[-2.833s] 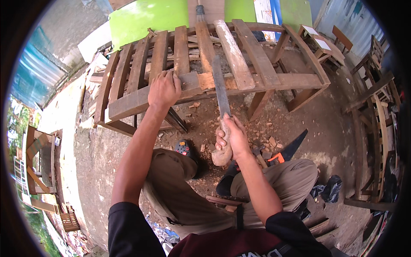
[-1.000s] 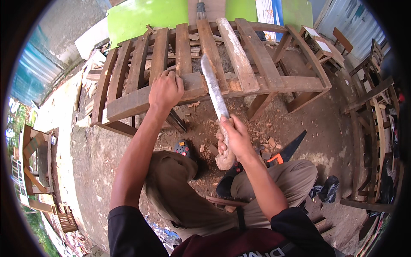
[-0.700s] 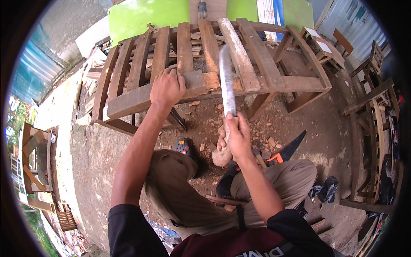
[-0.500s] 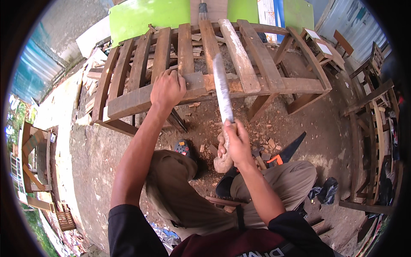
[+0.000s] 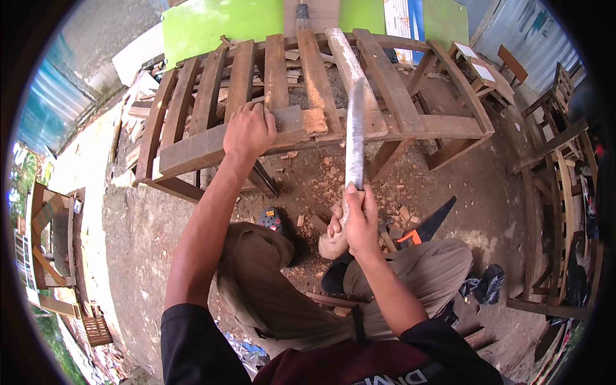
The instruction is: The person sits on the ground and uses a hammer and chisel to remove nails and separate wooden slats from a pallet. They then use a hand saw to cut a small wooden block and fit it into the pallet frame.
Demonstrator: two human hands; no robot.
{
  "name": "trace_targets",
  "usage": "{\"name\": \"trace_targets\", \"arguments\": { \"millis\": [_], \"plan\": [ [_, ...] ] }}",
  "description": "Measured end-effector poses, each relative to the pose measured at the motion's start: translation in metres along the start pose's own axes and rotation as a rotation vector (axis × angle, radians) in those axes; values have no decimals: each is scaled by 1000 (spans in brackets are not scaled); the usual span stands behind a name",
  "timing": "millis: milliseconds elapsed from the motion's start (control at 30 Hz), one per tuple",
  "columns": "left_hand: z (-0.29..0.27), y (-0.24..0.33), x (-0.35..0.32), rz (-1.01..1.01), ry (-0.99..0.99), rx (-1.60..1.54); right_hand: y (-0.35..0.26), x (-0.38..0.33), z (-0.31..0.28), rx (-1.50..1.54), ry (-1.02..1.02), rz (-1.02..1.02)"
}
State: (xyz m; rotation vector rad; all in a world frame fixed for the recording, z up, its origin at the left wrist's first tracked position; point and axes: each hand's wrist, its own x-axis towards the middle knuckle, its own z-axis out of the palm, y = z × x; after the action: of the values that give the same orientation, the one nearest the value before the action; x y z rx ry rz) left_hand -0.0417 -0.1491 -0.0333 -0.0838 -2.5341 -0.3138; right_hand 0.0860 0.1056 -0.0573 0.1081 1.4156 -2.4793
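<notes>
My right hand (image 5: 359, 221) is closed around the pale wooden handle of a machete (image 5: 355, 141). Its long blade points away from me and stands just right of the beam's end, not touching it. With fingers curled over its far edge, my left hand (image 5: 249, 131) grips a dark wooden beam (image 5: 196, 152). That beam lies along the near side of a slatted wooden frame (image 5: 449, 125). At its right end is a lighter, freshly chipped section (image 5: 314, 120). My left fingertips are partly hidden.
A hand saw (image 5: 438, 218) with an orange handle lies on the floor by my right knee. Wood chips (image 5: 330, 170) are scattered beneath the frame. Wooden furniture frames (image 5: 532, 212) stand at the right; a broom (image 5: 303, 18) leans at the back.
The machete has swung to the right, away from the chipped end, and its blade is now more upright in view. My left hand keeps its hold on the beam.
</notes>
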Motion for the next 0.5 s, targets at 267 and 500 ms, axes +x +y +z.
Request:
{"name": "trace_targets", "arguments": {
  "millis": [267, 500],
  "plan": [
    [-2, 0, 0, -19, -41, 18, -5, -1, -7, -64, 36, -26],
    [-4, 3, -2, -24, -29, 6, 4, -4, -2, -33, -14, 14]
  ]
}}
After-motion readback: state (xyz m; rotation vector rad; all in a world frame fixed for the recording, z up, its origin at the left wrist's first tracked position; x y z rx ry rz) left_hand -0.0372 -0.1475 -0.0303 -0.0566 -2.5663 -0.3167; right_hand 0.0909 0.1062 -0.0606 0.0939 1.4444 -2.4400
